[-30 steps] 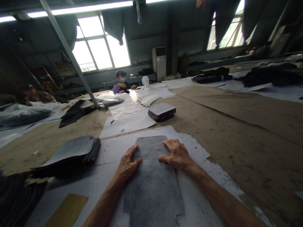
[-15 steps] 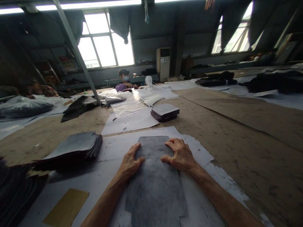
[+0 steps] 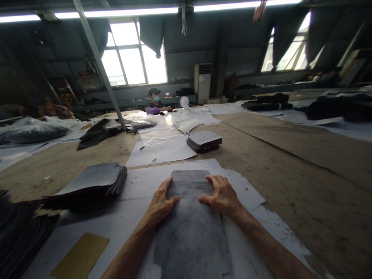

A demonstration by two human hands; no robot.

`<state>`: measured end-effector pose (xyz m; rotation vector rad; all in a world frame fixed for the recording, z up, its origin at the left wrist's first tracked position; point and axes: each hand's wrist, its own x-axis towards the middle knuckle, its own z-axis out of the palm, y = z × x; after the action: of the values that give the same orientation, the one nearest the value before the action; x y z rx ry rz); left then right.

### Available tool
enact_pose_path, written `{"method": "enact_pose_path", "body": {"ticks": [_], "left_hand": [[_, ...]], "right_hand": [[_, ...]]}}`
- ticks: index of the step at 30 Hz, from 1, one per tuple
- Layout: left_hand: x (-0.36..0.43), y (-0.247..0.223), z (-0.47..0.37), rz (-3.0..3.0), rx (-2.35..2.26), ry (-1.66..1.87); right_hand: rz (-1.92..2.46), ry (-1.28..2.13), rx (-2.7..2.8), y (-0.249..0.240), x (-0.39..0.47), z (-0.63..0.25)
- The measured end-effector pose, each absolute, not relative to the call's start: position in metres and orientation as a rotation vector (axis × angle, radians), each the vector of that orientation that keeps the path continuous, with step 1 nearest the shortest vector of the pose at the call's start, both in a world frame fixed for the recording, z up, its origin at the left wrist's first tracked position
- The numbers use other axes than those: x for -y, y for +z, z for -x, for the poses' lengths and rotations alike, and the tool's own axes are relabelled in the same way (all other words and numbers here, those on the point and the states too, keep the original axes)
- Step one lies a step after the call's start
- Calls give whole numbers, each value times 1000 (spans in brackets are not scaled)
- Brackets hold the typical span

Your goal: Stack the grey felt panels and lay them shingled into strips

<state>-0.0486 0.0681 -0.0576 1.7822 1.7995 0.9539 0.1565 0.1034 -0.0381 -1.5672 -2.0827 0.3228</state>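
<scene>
Both hands lie flat and unclenched on a grey felt piece (image 3: 190,228), gripping nothing. On the left edge the left hand (image 3: 161,203) presses; on the right edge, the right hand (image 3: 222,195). That piece rests on white paper (image 3: 247,190), right of a stack of cut pieces (image 3: 93,182). Even pressure on both sides should keep it smooth and square.

No legible text, label, brand or number is showing in the head view. A poster (image 3: 87,81) is hanging on the far wall beside the window (image 3: 135,54), bearing red and yellow markings, but its characters are appearing too small and blurred to be read.
</scene>
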Motion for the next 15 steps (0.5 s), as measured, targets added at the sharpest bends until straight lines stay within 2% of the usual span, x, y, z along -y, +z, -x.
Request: {"method": "enact_pose_path", "body": {"ticks": [11,15], "left_hand": [[-68,-54,46,-1694,-1738,988],[-64,-50,45,-1588,-1698,1109]], "right_hand": [[1549,394,2062,-37,-107,-155],[1326,389,2092,-37,-93,-150]]}}
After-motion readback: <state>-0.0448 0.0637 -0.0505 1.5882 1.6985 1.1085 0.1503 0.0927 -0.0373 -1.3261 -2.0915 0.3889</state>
